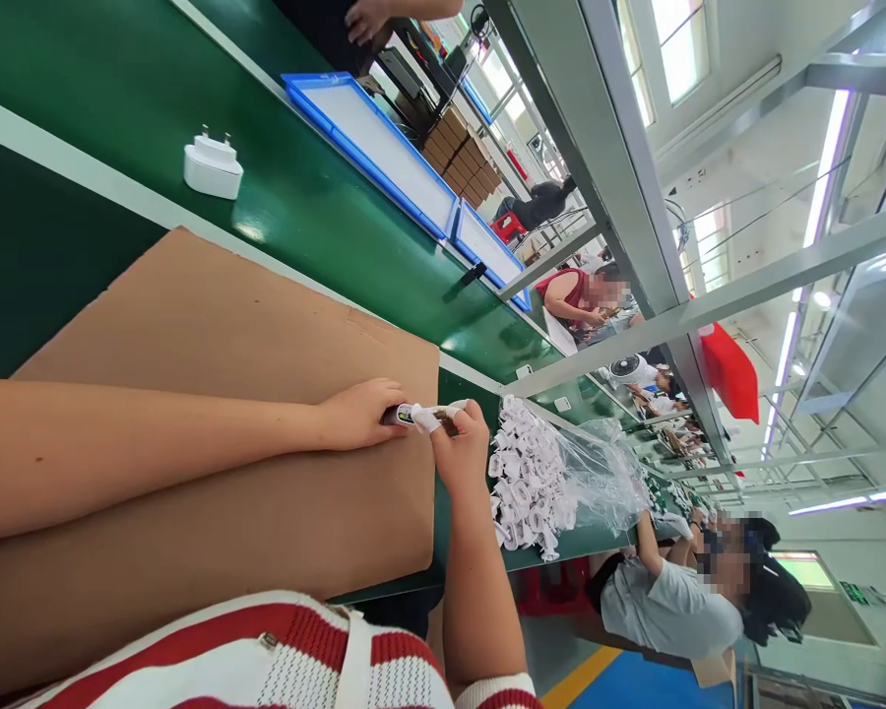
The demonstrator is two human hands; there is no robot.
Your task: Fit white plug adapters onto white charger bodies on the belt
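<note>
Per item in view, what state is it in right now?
left hand: gripping one end of the small white part
right hand: pinching its other end
small white part: held over the cardboard sheet
white charger: prongs up on the green belt
blue tray: flat
clear bag: open, white parts spilling out

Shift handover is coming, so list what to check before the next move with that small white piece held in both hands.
1. Left hand grips the small white piece: ok, fingers closed on one end.
2. Right hand grips it: ok, pinching the other end.
3. Piece over the cardboard sheet: ok.
4. Bag of white parts close by: ok, just beyond the right hand.
5. Piece's condition: cannot tell, too small.
6. White charger away from both hands: ok, lying alone on the green belt.
</note>
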